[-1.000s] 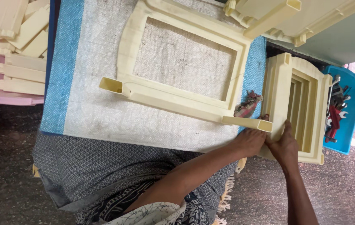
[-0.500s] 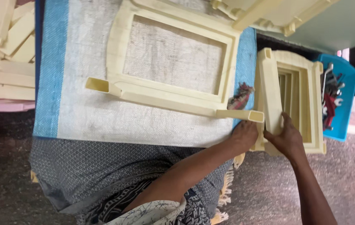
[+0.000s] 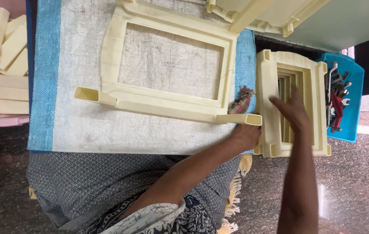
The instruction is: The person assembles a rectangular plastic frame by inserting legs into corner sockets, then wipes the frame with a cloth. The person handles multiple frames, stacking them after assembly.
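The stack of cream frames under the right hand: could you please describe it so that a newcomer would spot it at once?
Start at the table covered with white woven sheeting and go to its right end. There, between the table edge and a blue tray of wrenches, stands the stack of cream plastic frames, with the right hand spread over it. Unlike the large single frame lying flat on the sheeting, it is several nested rectangles.

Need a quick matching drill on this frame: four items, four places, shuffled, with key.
Things:
1. right hand
2. left hand
3. wrenches
4. checked cloth scrap

Places:
A. in the blue bin
B. on the woven mat, by the flat frame's right edge
C. at the hollow end of the flat frame's leg
D. over the stack of nested cream frames

Pairs: 1-D, 2-C, 3-A, 4-B
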